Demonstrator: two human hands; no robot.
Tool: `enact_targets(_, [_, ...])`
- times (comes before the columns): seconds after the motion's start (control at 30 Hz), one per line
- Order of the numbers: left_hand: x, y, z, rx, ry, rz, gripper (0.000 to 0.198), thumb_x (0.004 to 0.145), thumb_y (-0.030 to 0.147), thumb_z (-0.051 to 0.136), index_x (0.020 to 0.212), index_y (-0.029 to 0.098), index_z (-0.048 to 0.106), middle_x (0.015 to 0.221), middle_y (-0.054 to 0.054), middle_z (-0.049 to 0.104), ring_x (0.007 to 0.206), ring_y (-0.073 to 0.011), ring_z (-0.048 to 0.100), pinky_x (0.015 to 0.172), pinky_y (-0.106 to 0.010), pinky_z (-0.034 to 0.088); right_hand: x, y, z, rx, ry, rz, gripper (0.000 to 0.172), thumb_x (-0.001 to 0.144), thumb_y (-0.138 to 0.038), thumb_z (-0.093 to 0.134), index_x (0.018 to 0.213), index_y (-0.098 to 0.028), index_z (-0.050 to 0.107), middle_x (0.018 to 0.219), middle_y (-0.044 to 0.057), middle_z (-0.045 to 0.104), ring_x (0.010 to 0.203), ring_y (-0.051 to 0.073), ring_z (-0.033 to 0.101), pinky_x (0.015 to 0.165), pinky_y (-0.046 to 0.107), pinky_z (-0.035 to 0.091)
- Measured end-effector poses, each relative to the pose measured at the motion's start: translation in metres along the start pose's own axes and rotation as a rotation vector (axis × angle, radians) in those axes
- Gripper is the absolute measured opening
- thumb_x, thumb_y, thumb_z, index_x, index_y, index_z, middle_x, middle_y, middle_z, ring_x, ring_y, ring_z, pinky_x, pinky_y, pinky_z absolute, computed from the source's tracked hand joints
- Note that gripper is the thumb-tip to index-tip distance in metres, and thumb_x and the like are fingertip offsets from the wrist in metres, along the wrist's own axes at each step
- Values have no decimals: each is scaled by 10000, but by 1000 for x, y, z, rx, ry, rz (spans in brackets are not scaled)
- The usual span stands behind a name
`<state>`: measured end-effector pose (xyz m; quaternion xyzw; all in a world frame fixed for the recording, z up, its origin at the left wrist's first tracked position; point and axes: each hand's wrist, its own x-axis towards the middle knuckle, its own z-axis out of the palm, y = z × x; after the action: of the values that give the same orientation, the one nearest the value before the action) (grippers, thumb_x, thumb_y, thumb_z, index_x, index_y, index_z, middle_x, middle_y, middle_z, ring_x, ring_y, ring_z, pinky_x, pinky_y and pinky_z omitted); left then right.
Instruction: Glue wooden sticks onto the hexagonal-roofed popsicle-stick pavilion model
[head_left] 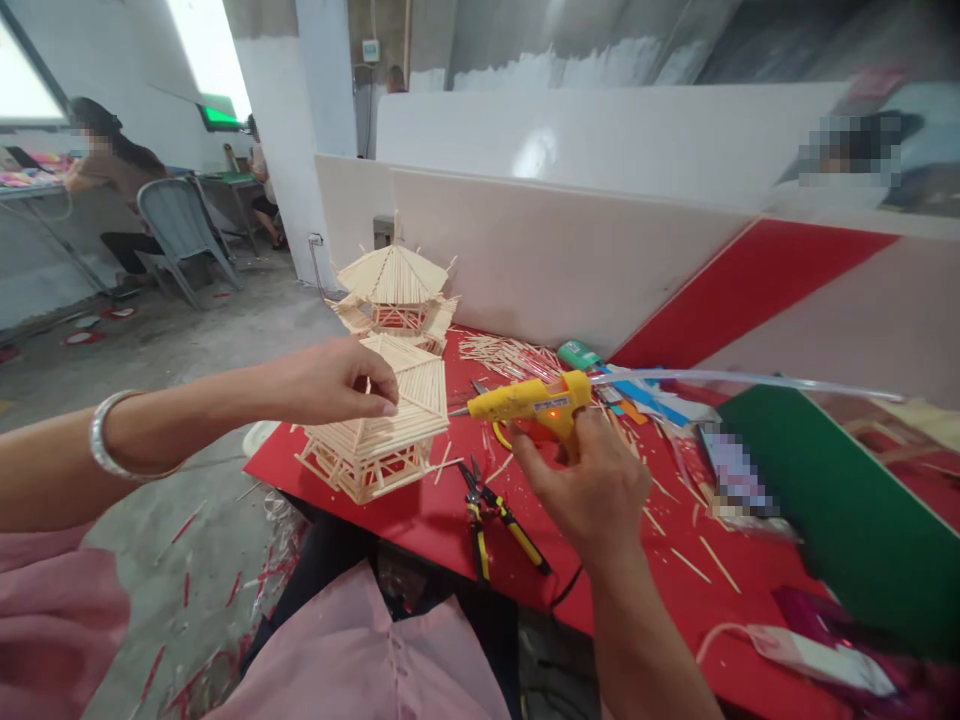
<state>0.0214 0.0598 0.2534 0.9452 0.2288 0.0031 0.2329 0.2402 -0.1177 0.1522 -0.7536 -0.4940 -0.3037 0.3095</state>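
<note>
My right hand [600,490] grips a yellow hot glue gun [517,400], its nozzle pointing left toward a small pavilion model [405,425] built of thin wooden sticks. A long clear glue stick [720,377] trails out of the gun's back end, and a small orange light glows on its side. Over the pavilion's sloping stick roof, my left hand [341,382] has its fingers curled and thumb drawn in; whatever they may pinch is too small to make out. Just behind stands a finished-looking stick pavilion [394,280] with a pointed roof. Pliers [487,510] with yellow-black handles lie below the gun.
Loose sticks [510,355] are heaped on the red tabletop [622,610] along a white partition [540,250]. A phone [735,465], a green board [862,520] and a white power strip [821,655] lie right. Other people sit at tables far left; another is beyond the partition.
</note>
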Motion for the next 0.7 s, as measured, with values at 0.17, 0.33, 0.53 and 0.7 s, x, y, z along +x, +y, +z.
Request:
enact_targets(0.17, [-37, 13, -1, 24, 273, 175, 214, 887, 337, 544, 846, 222, 720, 820, -15, 699, 652, -101, 579, 569, -220, 427, -3, 7, -13, 21, -21, 112, 459, 793, -657, 589, 718, -234, 427, 604, -40, 440, 543, 123, 408, 531, 264, 278])
enact_targets(0.33, [-90, 15, 55, -90, 154, 337, 242, 939, 234, 483, 1034, 308, 693, 956, -18, 728, 822, -135, 653, 702, -230, 515, -40, 33, -18, -127, -160, 251, 357, 814, -560, 585, 785, -226, 462, 689, -4, 480, 601, 154, 442, 540, 281, 243])
enact_targets(0.53, [-55, 7, 208, -490, -176, 285, 173, 917, 223, 562, 879, 196, 729, 840, -39, 713, 792, -129, 667, 730, -222, 519, -95, 56, -9, -275, -416, 340, 248, 899, -258, 444, 1091, -143, 551, 956, 113, 612, 744, 207, 539, 573, 298, 283])
enact_targets(0.7, [14, 16, 281, -342, 143, 136, 204, 934, 185, 508, 907, 175, 710, 986, -88, 681, 898, -160, 663, 804, -285, 548, -107, 75, 7, -217, -633, 423, 375, 915, -199, 399, 1247, -75, 522, 1063, 170, 650, 842, 223, 610, 646, 296, 372])
